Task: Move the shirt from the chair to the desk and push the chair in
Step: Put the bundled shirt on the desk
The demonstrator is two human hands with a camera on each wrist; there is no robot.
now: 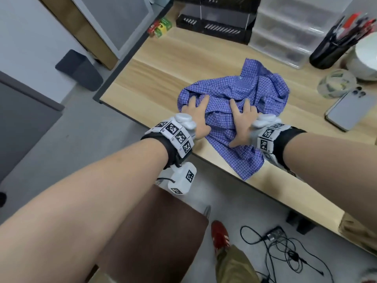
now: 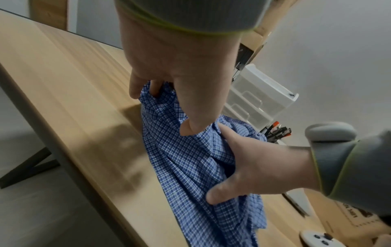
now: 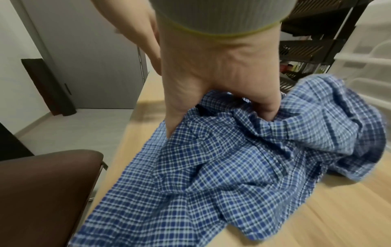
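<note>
1. While both hands hold it, the shirt [image 1: 234,111] lies bunched on the desk [image 1: 163,78], its hem over the near edge; left hand [image 1: 195,113] and right hand [image 1: 240,121] have fingers curled into cloth.
2. Risk: the overhang may drag it off (phone [image 1: 350,109] lies near).
3. Bare desk lies left; chair [image 1: 155,231] stands pulled out.

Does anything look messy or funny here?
Yes. The blue checked shirt lies crumpled on the desk, one corner drooping over the front edge. Both the left hand and right hand grip it. The brown chair isn't pushed in yet.
</note>
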